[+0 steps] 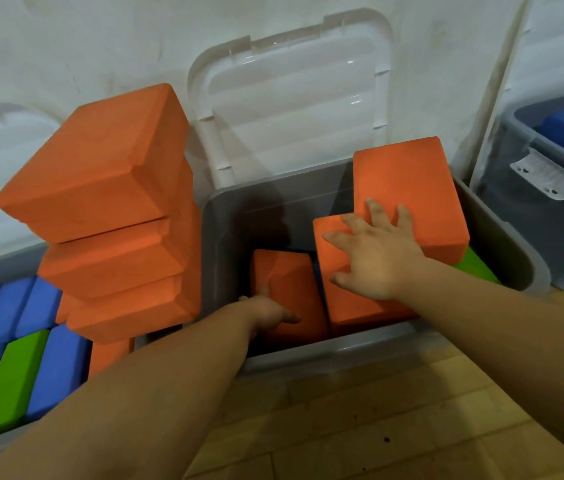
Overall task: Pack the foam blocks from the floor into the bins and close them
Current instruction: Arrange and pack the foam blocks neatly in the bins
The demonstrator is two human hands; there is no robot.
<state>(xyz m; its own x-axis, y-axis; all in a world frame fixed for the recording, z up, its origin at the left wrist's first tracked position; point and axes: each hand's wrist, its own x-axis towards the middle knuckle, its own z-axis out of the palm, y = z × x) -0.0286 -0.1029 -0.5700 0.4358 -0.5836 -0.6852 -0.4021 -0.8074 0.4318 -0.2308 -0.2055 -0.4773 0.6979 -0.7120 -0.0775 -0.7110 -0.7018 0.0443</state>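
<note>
Two hands inside grey bin (343, 348): right hand (377, 261) splayed flat on orange block (353, 306), left hand (266, 311) at lower block (291, 275), grip unclear.

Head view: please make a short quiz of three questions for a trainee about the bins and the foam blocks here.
1. True or false: the lid of the middle bin is closed.
2. The tall stack at the left is which colour? A blue, B orange, C green.
3. Which hand lies with spread fingers on the orange blocks in this bin?
Key: 1 false; 2 B; 3 the right hand.
</note>
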